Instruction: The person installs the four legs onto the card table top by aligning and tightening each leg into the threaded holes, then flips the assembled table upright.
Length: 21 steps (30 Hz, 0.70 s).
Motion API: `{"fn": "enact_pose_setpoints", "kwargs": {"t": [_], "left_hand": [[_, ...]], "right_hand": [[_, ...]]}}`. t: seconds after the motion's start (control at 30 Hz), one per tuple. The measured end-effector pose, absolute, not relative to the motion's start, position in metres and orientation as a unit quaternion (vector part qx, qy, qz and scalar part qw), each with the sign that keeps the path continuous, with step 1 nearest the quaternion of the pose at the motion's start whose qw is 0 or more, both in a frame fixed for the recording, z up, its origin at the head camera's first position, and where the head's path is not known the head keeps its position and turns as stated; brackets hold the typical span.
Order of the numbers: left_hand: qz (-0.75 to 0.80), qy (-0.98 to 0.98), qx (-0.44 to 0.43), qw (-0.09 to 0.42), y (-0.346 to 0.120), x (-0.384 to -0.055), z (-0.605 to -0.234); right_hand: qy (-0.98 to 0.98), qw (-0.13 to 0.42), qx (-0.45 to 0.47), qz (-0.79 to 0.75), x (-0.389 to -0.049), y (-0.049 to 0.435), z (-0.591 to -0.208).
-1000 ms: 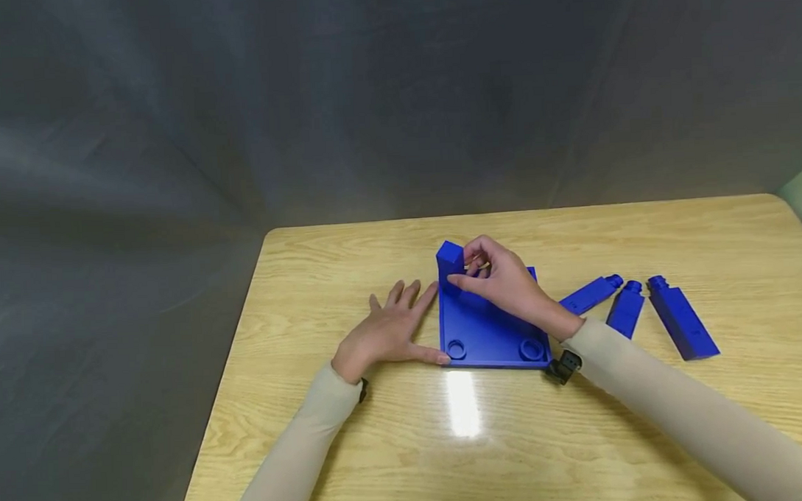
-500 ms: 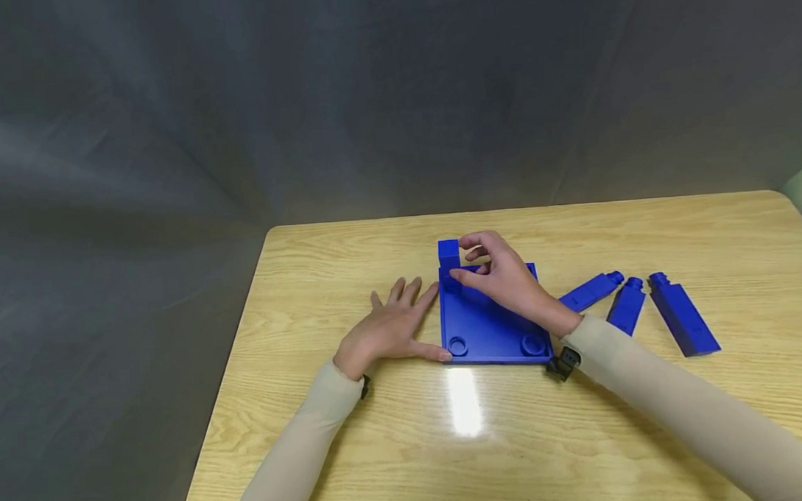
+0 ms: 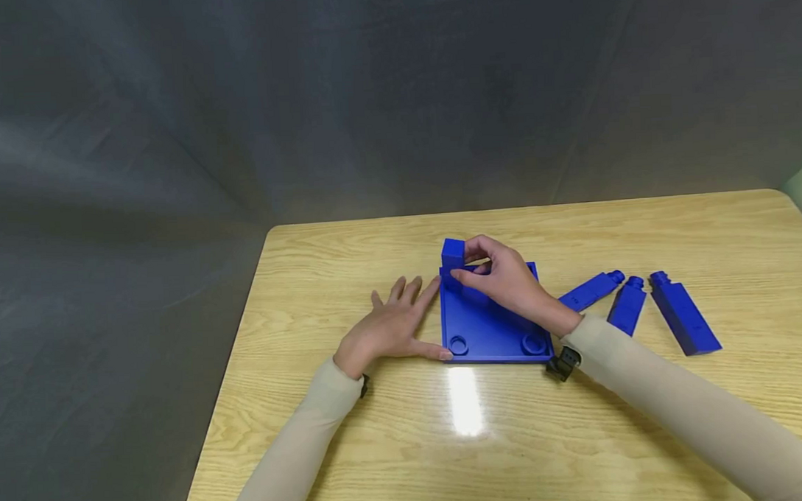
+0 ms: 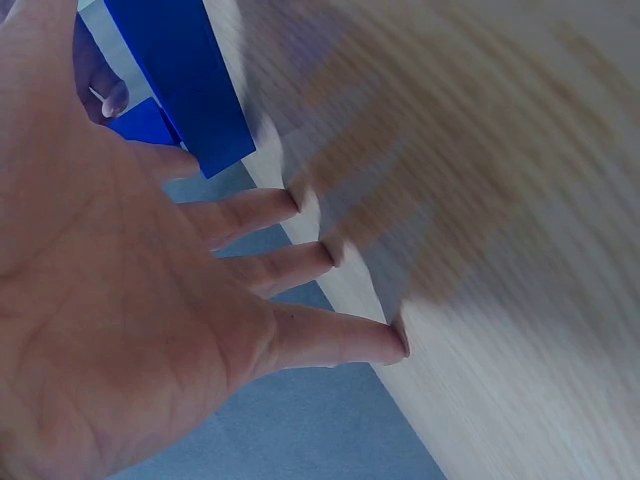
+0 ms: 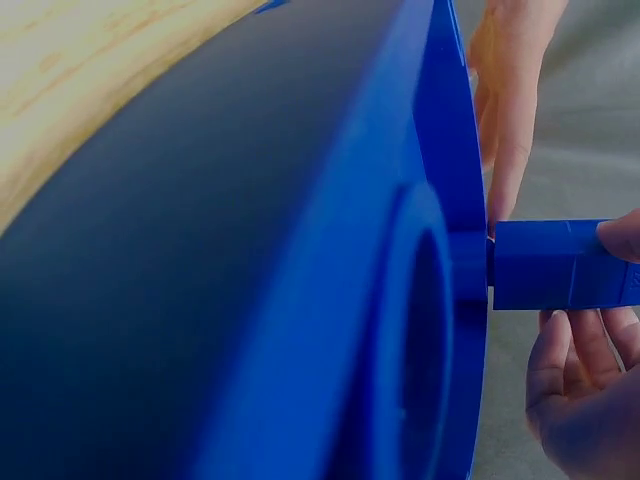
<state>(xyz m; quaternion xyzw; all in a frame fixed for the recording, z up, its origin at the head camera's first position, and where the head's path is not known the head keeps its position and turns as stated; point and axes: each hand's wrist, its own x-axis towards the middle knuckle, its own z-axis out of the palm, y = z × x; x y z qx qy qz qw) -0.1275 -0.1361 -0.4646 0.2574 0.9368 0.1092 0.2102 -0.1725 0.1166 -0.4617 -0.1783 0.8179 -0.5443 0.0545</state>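
Observation:
A blue square tray-like panel (image 3: 490, 325) with a raised rim lies on the table, ring sockets at its near corners. At its far-left corner stands a blue square leg (image 3: 453, 254), which my right hand (image 3: 504, 276) grips between thumb and fingers. In the right wrist view the leg (image 5: 545, 265) shows a narrower neck at the panel side, and a blurred ring socket (image 5: 432, 340) is close up. My left hand (image 3: 393, 328) lies with fingers spread along the panel's left edge, thumb at the near-left corner. Its fingertips touch the tabletop in the left wrist view.
Right of the panel lie three more blue legs with threaded ends: one angled leg (image 3: 590, 292) partly behind my right forearm, a middle leg (image 3: 628, 307), and a far-right leg (image 3: 685, 318). Behind the wooden table (image 3: 348, 252) hangs a dark curtain (image 3: 396, 103).
The leg at the far-left corner has turned about its length. My right fingers loosened off it half a second ago and are back against it now. The left hand stays put.

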Motion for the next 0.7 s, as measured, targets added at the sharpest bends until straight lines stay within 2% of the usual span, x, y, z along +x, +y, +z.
{"fn": "enact_pose_setpoints", "kwargs": {"t": [0.43,0.7], "left_hand": [[0.111,0.937,0.257,0.211,-0.1363,-0.1265,-0.4634],[0.114,0.936,0.258,0.213,-0.1361,-0.1270,-0.4637]], "right_hand": [[0.843,0.039,-0.181,-0.505,-0.1723,0.1147,-0.4623],[0.831,0.051,-0.181,-0.524,-0.1718,0.1161,-0.4658]]}}
